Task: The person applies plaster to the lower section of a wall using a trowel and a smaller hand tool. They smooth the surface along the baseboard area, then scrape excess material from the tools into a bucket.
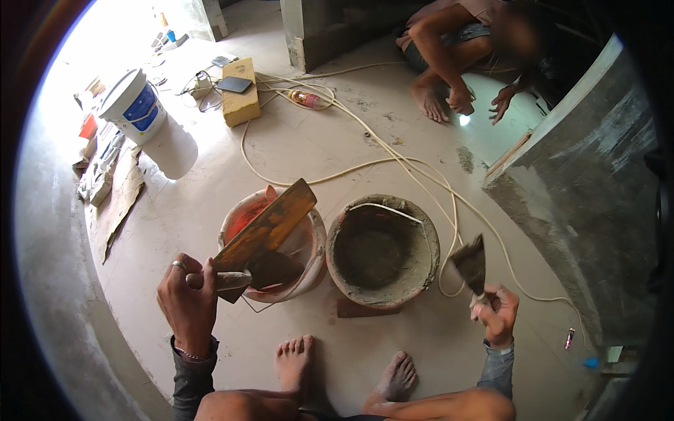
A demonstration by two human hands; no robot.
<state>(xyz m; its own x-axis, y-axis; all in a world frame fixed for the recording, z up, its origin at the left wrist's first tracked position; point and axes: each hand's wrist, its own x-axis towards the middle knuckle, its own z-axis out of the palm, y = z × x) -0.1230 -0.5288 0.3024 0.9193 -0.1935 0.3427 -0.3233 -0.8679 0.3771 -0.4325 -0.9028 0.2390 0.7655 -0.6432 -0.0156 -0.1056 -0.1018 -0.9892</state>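
My left hand (pixel 188 291) is closed round the handle of a pointed trowel (pixel 277 270), whose mortar-stained blade points right. A long flat plastering trowel (pixel 281 214), brown and worn, slants up from the same hand; its grip is hidden. Both blades lie over a bucket (pixel 319 242) with a reddish inside and a wire handle. Beside it stands a second bucket (pixel 432 256), its inner wall coated with grey mortar (pixel 372 249). To the right of this bucket, my right hand (pixel 498 316) grips a putty knife (pixel 470 266) with its dirty blade upward.
A pale cable (pixel 393 151) loops across the tiled floor. Farther back are a white bucket (pixel 133 109), a yellow block (pixel 241 105) with a phone (pixel 234 85) on it, and a bottle (pixel 305 99). Another person (pixel 449 56) squats at the upper right, near a low wall (pixel 590 161).
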